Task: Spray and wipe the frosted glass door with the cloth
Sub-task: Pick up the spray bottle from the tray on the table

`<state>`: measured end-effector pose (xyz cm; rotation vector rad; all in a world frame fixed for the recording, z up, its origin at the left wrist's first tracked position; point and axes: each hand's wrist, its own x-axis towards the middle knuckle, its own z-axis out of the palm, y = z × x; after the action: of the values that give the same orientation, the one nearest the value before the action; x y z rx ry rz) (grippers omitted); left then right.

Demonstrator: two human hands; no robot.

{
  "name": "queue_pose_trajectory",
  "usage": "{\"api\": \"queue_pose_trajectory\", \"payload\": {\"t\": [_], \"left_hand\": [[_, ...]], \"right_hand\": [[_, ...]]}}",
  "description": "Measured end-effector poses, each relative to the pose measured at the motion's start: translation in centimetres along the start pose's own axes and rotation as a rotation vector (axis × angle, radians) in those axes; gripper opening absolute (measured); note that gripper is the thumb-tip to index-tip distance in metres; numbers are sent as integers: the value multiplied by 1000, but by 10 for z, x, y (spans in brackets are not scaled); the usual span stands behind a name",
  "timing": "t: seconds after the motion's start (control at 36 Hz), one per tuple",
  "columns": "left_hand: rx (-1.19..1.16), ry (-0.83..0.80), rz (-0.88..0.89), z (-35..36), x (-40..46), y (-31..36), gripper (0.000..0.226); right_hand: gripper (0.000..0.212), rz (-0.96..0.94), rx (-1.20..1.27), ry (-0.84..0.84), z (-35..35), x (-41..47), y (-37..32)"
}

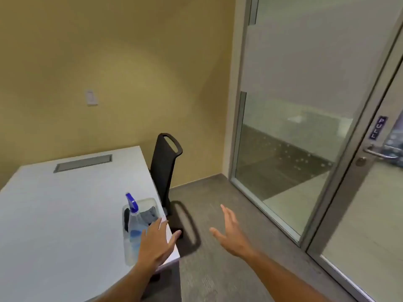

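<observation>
Both hands are held open and empty, with the spray bottle just beside the left fingers.

Left hand (156, 241) is spread above the clear bin (152, 202) at the table (65, 214) corner, fingers straight and apart, nothing gripped; whether the fingertips touch the bin rim cannot be told. Just left of those fingers the spray bottle (134, 223) is stood in the bin, its long axis upright, its blue trigger head pointed up and away. Beyond the fingertips a grey cloth (149, 214) is seen lying in the bin. Right hand (230, 233) is held over the floor, fingers straight and slightly apart, nothing touched. Well beyond and to the right of the right fingers the frosted glass door (370, 192) is found, closed in its frame.
</observation>
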<state>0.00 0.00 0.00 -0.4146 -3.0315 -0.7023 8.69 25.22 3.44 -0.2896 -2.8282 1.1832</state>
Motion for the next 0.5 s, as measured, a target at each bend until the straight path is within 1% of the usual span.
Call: {"api": "queue_pose_trajectory", "payload": {"t": [0.11, 0.19, 0.28, 0.39, 0.5], "left_hand": [[0, 20, -162, 2, 1, -21, 76], [14, 3, -254, 4, 0, -39, 75], [-8, 32, -333, 0, 1, -53, 73], [16, 29, -381, -3, 5, -60, 72], [12, 14, -440, -2, 8, -66, 77]], "right_hand": [[90, 5, 3, -108, 24, 13, 4], [91, -7, -3, -150, 42, 28, 8], [90, -23, 26, -211, 53, 42, 12], [89, -53, 57, -283, 66, 53, 9], [89, -74, 40, -362, 86, 60, 3]]}}
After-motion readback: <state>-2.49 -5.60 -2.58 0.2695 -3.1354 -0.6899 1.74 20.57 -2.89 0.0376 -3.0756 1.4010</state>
